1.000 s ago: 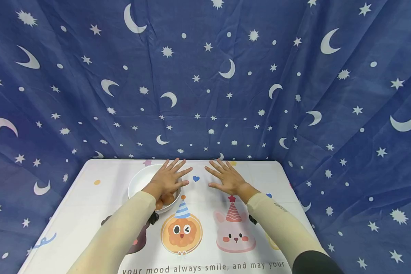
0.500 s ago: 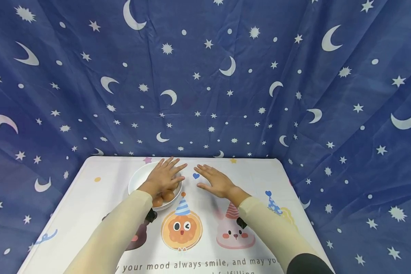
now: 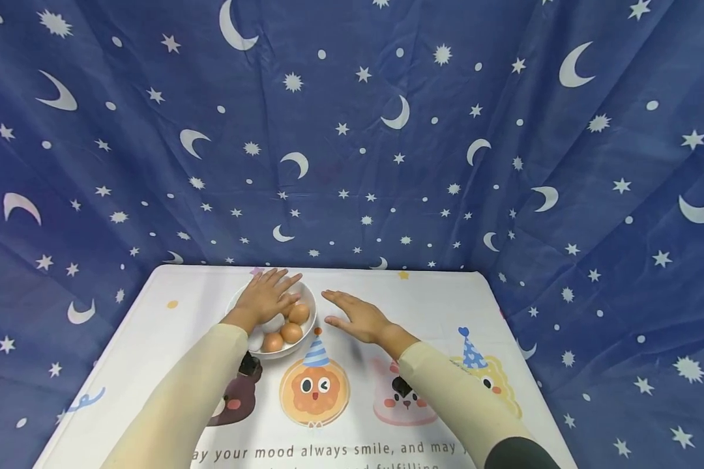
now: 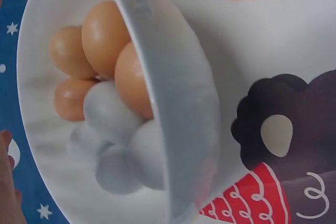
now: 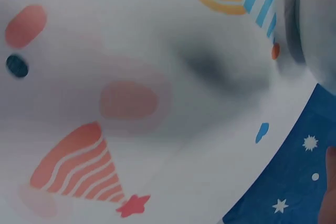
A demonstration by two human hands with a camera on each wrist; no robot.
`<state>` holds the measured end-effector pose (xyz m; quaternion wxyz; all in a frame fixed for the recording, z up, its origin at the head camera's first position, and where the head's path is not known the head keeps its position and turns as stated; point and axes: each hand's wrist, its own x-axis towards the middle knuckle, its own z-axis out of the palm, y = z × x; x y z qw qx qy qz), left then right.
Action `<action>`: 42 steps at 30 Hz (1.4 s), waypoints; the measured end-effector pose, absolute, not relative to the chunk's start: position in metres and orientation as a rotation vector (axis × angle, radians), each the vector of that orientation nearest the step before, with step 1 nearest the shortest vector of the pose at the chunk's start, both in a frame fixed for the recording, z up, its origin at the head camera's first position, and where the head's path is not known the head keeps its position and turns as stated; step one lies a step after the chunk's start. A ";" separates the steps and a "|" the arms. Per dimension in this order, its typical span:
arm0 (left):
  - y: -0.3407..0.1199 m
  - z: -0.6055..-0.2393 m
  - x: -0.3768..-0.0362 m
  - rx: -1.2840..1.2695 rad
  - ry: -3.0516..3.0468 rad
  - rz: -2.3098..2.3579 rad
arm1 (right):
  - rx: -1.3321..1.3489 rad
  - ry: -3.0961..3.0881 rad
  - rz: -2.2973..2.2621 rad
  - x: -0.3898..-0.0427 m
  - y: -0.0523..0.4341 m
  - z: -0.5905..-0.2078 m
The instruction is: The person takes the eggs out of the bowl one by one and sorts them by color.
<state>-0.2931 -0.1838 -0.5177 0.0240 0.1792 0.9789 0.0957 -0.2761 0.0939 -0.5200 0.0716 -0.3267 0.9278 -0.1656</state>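
On the left part of the counter (image 3: 446, 299), close to its far edge, the white bowl (image 4: 191, 98) sits upright below the left hand (image 3: 265, 298), the nearer of the two, whose fingers are spread over the bowl's far left side; contact cannot be told. The brown eggs (image 4: 105, 40) lie to the right and near side within the round bowl, the white eggs (image 4: 113, 111) farther left, while the right hand (image 3: 360, 318), fingers straight and thumb apart, holds nothing just right of the rim, with wider room rightward and toward the person.
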 end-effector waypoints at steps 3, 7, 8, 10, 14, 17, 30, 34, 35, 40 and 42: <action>-0.194 -0.520 -0.292 0.523 3.025 0.324 | -0.990 2.786 -0.521 -0.275 0.086 -0.519; -0.210 -0.527 -0.287 0.459 3.038 0.325 | -1.001 2.754 -0.577 -0.272 0.069 -0.520; -0.213 -0.528 -0.285 0.442 3.040 0.327 | -1.000 2.749 -0.586 -0.270 0.064 -0.521; -0.219 -0.530 -0.283 0.406 3.043 0.331 | -0.994 2.744 -0.596 -0.268 0.056 -0.521; -0.224 -0.528 -0.280 0.339 3.043 0.365 | -0.978 2.757 -0.594 -0.264 0.045 -0.520; -0.225 -0.524 -0.278 0.279 3.030 0.407 | -0.986 2.754 -0.601 -0.262 0.041 -0.520; -0.236 -0.523 -0.280 0.106 2.955 0.530 | -0.990 2.725 -0.654 -0.264 0.034 -0.524; -0.239 -0.523 -0.279 0.078 2.952 0.540 | -1.005 2.749 -0.607 -0.267 0.032 -0.524; -0.240 -0.524 -0.279 0.074 2.953 0.540 | -1.006 2.755 -0.600 -0.267 0.032 -0.524; -0.244 -0.524 -0.277 0.051 2.941 0.550 | -0.998 2.759 -0.575 -0.270 0.031 -0.522; -0.246 -0.523 -0.276 0.016 2.933 0.573 | -0.994 2.756 -0.563 -0.271 0.032 -0.522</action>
